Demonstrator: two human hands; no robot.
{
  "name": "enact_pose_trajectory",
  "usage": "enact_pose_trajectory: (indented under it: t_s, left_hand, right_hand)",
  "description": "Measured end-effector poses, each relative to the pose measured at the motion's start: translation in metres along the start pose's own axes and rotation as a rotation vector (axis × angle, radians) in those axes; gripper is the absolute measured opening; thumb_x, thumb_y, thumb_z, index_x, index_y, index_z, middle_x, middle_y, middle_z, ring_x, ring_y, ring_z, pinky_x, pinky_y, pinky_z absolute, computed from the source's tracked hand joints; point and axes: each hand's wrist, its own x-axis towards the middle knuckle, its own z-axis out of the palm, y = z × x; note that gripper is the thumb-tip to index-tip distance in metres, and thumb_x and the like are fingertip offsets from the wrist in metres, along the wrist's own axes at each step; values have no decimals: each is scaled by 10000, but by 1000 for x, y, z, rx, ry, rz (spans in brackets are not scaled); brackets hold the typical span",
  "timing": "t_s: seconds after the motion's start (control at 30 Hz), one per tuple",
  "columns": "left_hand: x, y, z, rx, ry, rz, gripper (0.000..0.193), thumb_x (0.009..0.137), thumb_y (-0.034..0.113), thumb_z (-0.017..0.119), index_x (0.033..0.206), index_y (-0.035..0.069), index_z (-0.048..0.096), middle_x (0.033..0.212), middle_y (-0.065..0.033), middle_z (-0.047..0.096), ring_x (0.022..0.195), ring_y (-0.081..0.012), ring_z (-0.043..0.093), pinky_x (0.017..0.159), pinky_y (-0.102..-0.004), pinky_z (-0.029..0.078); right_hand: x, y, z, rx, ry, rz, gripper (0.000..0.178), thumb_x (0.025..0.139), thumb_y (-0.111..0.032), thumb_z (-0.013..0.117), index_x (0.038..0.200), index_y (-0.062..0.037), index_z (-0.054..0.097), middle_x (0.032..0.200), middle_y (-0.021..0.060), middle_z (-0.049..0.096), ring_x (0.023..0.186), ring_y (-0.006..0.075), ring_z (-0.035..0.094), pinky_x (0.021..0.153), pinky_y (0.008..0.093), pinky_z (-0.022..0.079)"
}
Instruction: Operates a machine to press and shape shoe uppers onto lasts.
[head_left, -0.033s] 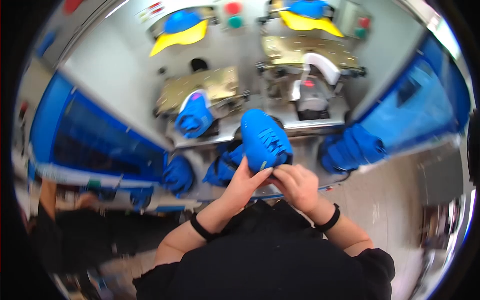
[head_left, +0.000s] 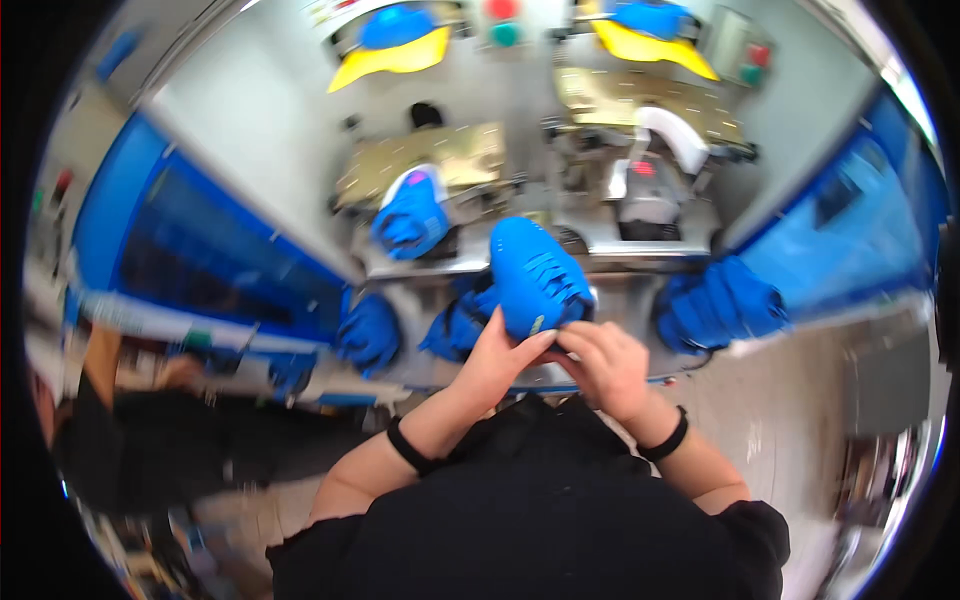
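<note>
A blue shoe upper [head_left: 528, 262] with laced eyelets is held up in front of me, its rounded toe pointing away. My left hand [head_left: 495, 357] grips its near left side, thumb on top and fingers partly hidden. At the near right end, my right hand [head_left: 608, 362] is closed with curled fingers on its edge; exactly what the fingertips pinch is hidden. Beyond it, another blue upper [head_left: 412, 218] sits on the machine's left station. Just left of the held one, a dark-and-blue upper [head_left: 460, 322] lies partly covered by it.
Blue bundled uppers lie on the ledge at left [head_left: 368, 335] and right [head_left: 722, 305]. The machine has gold plates [head_left: 425, 162], yellow-and-blue guards [head_left: 390, 55], a grey form [head_left: 648, 190] and blue side panels [head_left: 225, 245]. Another person's dark-clothed arm [head_left: 100, 420] shows at left.
The machine and ledge have shifted right in the view, and the machine slightly up. Both hands keep their hold on the blue shoe upper with little change.
</note>
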Motion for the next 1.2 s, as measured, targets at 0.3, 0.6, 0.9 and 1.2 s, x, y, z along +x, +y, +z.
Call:
enact_pose_trajectory:
  t_s: [0.3,0.6,0.9,1.2]
  left_hand:
    - [-93,-3,-70,14,680,279,669,902,147,642,1449,157,256,1200,-135,551,844,-194,647,619,-320,571]
    - [-125,29,-218,168,947,210,469,931,318,643,1272,8,552,841,-58,652,630,-134,620,574,-275,547]
    - [-93,0,-275,-62,1163,40,459,889,402,696,993,-17,540,853,-96,608,638,-143,605,543,-261,526]
    - [-121,25,-202,673,834,870,186,930,73,524,781,39,418,746,-31,396,641,-120,367,556,-280,317]
  right_hand:
    - [10,-4,42,466,-229,-284,339,701,-145,795,1004,-104,650,1015,55,641,726,210,614,583,316,501]
    - [5,-38,109,627,-406,-287,149,766,-143,728,860,-109,617,856,20,592,747,205,621,605,329,508]
    - [22,-52,133,491,-465,-129,112,783,-116,717,849,-95,630,883,28,619,760,220,638,620,324,524]
    - [121,18,75,52,75,-113,143,719,-11,709,794,-94,619,834,88,645,783,274,648,702,362,537]
